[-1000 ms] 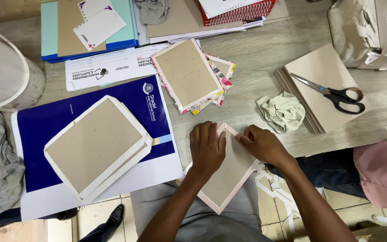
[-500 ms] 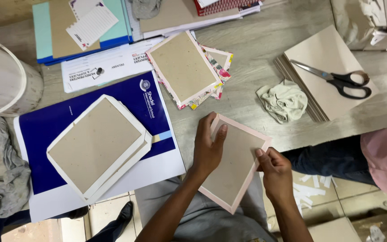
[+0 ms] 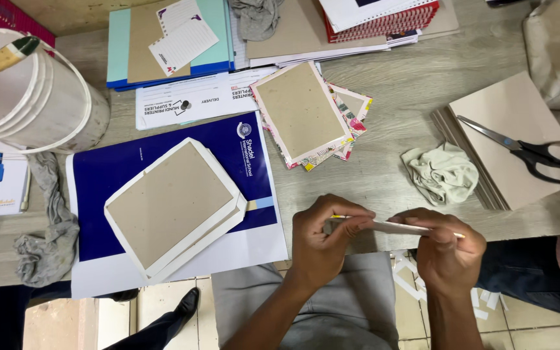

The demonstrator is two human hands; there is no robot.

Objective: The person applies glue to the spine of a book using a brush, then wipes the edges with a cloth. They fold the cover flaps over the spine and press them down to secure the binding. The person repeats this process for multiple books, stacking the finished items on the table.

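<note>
Hands meet at the near edge of the desk (image 3: 384,97), both closed on one flat board (image 3: 393,226) that is turned edge-on to the camera, so only its thin pale rim shows. The left hand (image 3: 325,243) has its grip pinched on the board's left end, fingers curled over the top. The right hand (image 3: 448,249) clamps the right end, thumb and fingers wrapped around the rim. The board hangs just over the desk's near edge, above the person's lap.

Just beyond the right hand lies a crumpled pale cloth (image 3: 442,172). Toward the right edge sits a stack of plain boards (image 3: 500,123) with black-handled scissors (image 3: 533,152) resting on top. Toward the middle of the desk, a covered board (image 3: 299,110) lies face down on a small pile of patterned ones. On the left, a blue and white sheet (image 3: 163,136) carries another board wrapped in white paper (image 3: 173,204). A white bucket (image 3: 34,104) stands at the far left corner, a grey rag (image 3: 43,220) draped near the left edge below it.
</note>
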